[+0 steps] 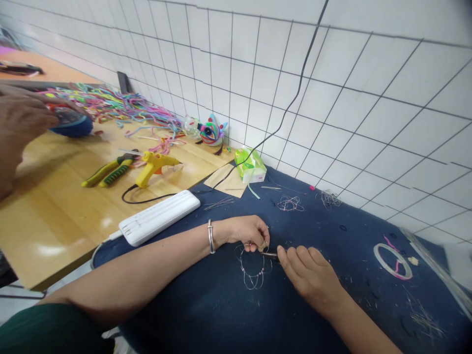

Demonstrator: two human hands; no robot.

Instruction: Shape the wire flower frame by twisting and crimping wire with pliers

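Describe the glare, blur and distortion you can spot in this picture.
Head view: glare patches on the wooden table; a co-worker's hand at far left is blurred; the wall grid bows from wide-angle distortion; the left hand, right hand, tool and wire shape look sharp.

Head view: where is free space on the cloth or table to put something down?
Bare blue cloth lies between the forearms, below the wire flower in the left hand and the small tool in the right hand. Bare wooden table lies between the pliers and the power strip. Crowded: the pipe cleaners at the back, wire scraps by the wall.
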